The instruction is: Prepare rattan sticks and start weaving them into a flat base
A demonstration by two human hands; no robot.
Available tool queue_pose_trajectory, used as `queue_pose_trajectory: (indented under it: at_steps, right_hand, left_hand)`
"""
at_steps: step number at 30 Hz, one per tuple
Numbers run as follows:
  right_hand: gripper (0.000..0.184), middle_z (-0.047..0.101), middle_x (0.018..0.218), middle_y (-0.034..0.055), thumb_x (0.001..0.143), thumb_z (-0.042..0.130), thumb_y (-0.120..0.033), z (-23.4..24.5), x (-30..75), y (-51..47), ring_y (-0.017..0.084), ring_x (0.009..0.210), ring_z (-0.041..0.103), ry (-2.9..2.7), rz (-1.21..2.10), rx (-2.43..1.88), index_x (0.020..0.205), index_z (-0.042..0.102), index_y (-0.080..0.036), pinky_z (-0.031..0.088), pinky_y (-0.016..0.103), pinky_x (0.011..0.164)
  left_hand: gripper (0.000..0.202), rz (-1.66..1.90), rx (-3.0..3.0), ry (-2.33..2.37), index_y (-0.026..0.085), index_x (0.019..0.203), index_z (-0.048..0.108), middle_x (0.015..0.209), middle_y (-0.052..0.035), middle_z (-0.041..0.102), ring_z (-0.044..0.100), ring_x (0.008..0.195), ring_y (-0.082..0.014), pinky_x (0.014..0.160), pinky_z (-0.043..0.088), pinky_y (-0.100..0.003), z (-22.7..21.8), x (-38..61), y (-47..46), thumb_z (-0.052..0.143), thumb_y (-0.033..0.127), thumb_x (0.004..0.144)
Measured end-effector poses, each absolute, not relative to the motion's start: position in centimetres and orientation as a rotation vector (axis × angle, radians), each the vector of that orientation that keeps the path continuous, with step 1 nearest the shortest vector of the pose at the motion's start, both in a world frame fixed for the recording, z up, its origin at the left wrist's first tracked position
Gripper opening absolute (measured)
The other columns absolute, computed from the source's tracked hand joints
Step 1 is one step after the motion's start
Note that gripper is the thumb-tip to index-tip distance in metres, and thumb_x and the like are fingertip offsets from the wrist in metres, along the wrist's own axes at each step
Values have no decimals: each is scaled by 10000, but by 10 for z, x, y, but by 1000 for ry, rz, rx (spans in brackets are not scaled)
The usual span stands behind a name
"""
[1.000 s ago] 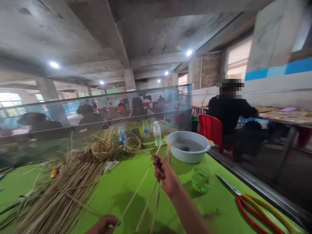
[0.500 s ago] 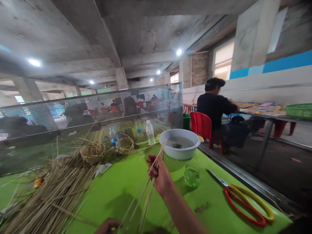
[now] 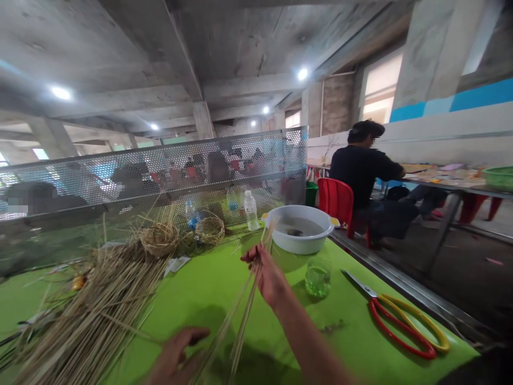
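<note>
Several thin straw-coloured strips (image 3: 249,302) run from my right hand (image 3: 266,275) down toward the near edge of the view. The fingers of that hand are closed round them, and their upper ends stick out near the basin. Low in the picture, my left hand (image 3: 178,353) is beside the lower part of the strips, thumb and fingers apart, with nothing seen in it. A large pile of similar strips (image 3: 96,315) lies to its left. Just right of my right hand stands a glass of water (image 3: 318,278) that looks green against the table.
A white basin of water (image 3: 302,243), a plastic bottle (image 3: 251,211) and woven baskets (image 3: 160,239) stand at the back of the green table (image 3: 192,291). Large scissors (image 3: 401,321) lie at the right. Beyond, a person (image 3: 360,166) sits on a red chair (image 3: 335,200).
My left hand has risen further into view, and its fingers have spread. My right hand keeps hold of the strips. The whole view has shifted slightly.
</note>
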State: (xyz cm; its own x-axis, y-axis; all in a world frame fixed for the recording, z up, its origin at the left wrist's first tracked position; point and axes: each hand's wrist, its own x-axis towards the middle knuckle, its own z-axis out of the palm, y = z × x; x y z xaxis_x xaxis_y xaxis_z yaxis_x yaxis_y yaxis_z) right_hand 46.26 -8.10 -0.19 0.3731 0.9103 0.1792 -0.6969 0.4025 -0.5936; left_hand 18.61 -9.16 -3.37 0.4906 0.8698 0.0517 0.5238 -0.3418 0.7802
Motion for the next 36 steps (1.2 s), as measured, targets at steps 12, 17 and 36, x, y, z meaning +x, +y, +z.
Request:
queue_pose_trajectory:
  at_steps: [12, 17, 36]
  right_hand:
    - [320, 322, 543, -118, 861, 737, -496, 81, 423, -114, 44, 407, 204, -734, 1114, -336, 872, 618, -199, 197, 185, 410]
    - [261, 315, 529, -112, 945, 651, -426, 124, 440, -95, 58, 412, 245, -776, 1005, -325, 841, 617, -189, 222, 210, 422]
    - [449, 613, 734, -10, 882, 677, -553, 54, 361, -151, 117, 626, 550, -1228, 1604, -522, 1148, 690, -192, 467, 282, 688]
  left_hand:
    - [440, 440, 1361, 648, 140, 978, 655, 709, -47, 675, 616, 552, -145, 531, 473, -250, 52, 281, -122, 707, 555, 841]
    - [383, 563, 1288, 635, 156, 737, 587, 522, 94, 351, 240, 385, -38, 381, 178, -162, 63, 290, -125, 581, 465, 963]
    - [533, 1391, 1044, 413, 192, 598, 448, 407, 97, 250, 177, 308, -57, 348, 100, -197, 220, 242, -53, 344, 401, 1077]
